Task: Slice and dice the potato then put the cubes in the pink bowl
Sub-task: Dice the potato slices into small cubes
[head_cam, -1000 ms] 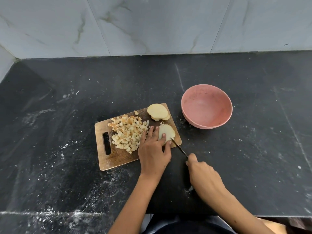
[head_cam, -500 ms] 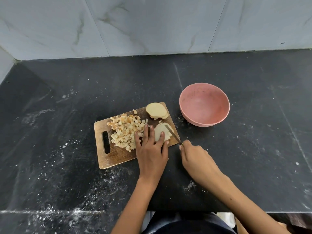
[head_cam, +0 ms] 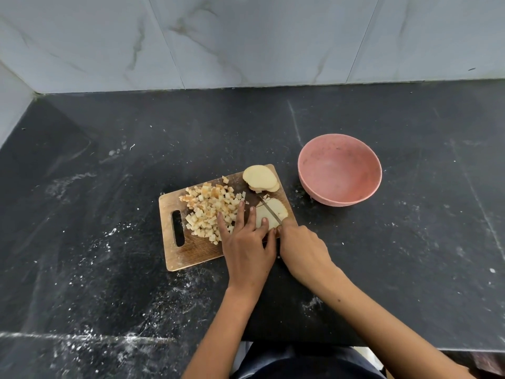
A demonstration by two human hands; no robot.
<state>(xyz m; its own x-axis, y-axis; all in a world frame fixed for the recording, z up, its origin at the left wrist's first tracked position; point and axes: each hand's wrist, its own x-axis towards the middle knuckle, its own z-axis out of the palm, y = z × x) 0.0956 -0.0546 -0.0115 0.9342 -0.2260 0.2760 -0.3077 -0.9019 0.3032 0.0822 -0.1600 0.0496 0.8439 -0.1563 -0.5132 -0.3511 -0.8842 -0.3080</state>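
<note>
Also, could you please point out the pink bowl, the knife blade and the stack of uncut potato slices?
pink bowl [head_cam: 305, 170]: head view, on its left rim.
knife blade [head_cam: 270, 210]: head view, mid-blade over the slice.
stack of potato slices [head_cam: 259, 177]: head view, on the top slice's face.

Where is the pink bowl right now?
The pink bowl sits on the black counter, right of the wooden cutting board and just past the stacked potato slices. It looks empty.

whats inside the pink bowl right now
Nothing: the bowl is empty, its whole inner surface showing. The cubes are on the board.
</note>
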